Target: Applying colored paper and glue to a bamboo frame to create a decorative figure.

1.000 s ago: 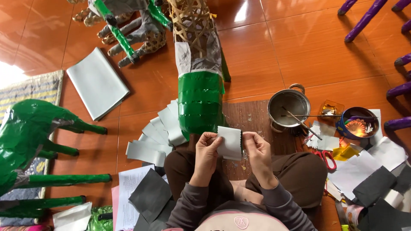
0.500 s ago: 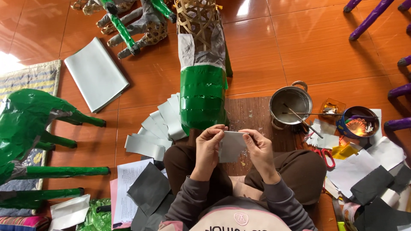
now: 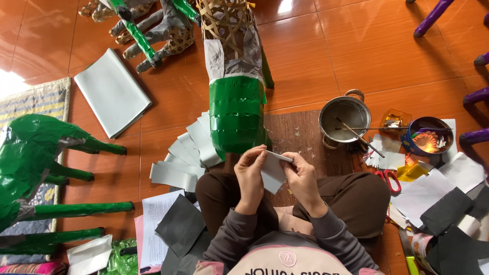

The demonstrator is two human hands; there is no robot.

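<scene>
Both hands pinch one small grey sheet of paper: the left hand grips its left edge between thumb and fingertips, the right hand grips its right edge the same way, fingers pressed together on the paper. The sheet is held tilted above the person's lap, just in front of the green-covered woven figure that lies on the floor between the knees.

From the head camera, that figure shows bare basket weave at its far end, a grey paper band in the middle and glossy green wrapping nearest the hands. A fan of cut grey strips lies just to its left. Further left a large grey sheet lies flat on the orange tiled floor, and a green long-legged figure lies on its side. To the right stand a metal pot with a stick in it, a small round bowl, red-handled scissors and loose white and black sheets.
</scene>
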